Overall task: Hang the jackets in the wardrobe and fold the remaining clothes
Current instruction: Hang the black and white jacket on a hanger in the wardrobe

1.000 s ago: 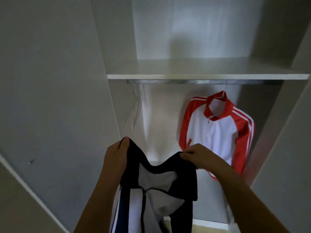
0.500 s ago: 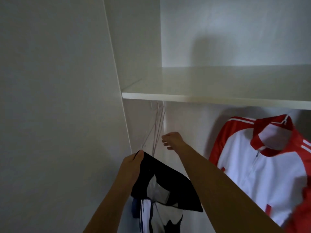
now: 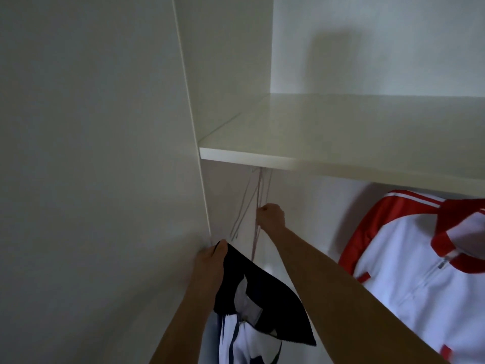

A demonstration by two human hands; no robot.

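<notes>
Under the white wardrobe shelf (image 3: 341,164) the right hand (image 3: 271,218) is gripping a thin pale wire hanger (image 3: 258,195), which is dangling near-vertical. Just below and nearer, the left hand (image 3: 210,258) is pinching the collar of the navy-and-white jacket (image 3: 252,298), so the hanger is sitting right above that collar.

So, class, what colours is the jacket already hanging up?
The hanging jacket is white with red sleeves and collar; head view.

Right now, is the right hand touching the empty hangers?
Touching. The head view shows the right hand closed round a wire of the empty hangers below the shelf.
</notes>
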